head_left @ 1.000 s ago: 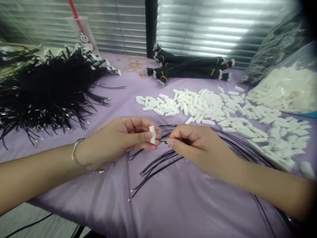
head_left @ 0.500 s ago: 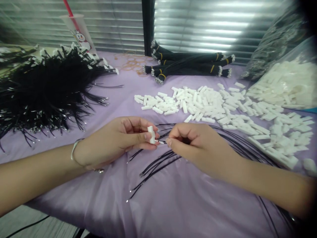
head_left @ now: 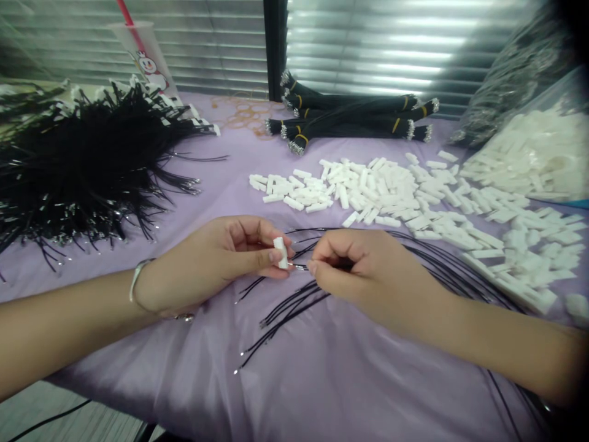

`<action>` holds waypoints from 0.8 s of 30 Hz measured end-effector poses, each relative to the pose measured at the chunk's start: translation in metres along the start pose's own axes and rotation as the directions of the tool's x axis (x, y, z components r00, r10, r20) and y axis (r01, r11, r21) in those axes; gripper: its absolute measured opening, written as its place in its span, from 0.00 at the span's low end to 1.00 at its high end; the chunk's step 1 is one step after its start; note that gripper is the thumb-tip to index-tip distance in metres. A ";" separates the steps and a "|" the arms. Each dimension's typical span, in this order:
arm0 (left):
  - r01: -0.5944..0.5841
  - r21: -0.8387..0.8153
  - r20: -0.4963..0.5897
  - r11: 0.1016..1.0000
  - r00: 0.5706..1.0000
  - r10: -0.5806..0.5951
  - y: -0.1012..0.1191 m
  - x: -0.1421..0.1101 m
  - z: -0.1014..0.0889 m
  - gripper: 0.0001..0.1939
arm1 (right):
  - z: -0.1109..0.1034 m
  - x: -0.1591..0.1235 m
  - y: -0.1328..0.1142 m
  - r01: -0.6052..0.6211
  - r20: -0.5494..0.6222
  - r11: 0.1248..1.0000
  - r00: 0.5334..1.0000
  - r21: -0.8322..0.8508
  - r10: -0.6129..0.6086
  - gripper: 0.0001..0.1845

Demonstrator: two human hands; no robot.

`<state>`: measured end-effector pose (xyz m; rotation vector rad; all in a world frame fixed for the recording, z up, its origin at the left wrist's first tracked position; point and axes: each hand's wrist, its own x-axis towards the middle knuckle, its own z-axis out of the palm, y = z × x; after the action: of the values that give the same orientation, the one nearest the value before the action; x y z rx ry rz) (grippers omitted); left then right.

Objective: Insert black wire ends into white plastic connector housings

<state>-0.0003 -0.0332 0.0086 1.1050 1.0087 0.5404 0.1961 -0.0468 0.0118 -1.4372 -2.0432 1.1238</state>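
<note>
Between thumb and fingers, my left hand (head_left: 230, 255) grips a small white plastic connector housing (head_left: 280, 252), tilted a little from upright. Facing it from the right, my right hand (head_left: 363, 264) pinches a black wire (head_left: 304, 267) close to its metal-tipped end. That tip is at the housing's right side; whether it sits inside a slot I cannot tell. Beneath and beyond my right hand run several loose black wires (head_left: 288, 307), their metal-tipped ends lying on the purple cloth (head_left: 193, 380).
Many white housings (head_left: 377, 187) are spread behind my right hand, beside a clear bag (head_left: 538, 147) of more. Tied black wire bundles (head_left: 350, 116) lie at the back. A heap of black wires (head_left: 87, 159) fills the left, before a plastic cup (head_left: 150, 61) with a red straw.
The white housing has turned slightly in my left fingers, now showing a smoother face. Both hands otherwise stay nearly in place, the wire tip still at the housing.
</note>
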 end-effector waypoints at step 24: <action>0.000 0.084 -0.002 0.996 1.000 0.000 -0.001 0.000 0.003 0.02 | 0.000 0.002 0.001 0.092 0.090 0.986 0.993 -0.139 -0.080 0.08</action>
<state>0.0023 -0.0344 0.0082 1.1792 1.0407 0.5029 0.1954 -0.0446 0.0104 -1.3733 -2.2625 1.0378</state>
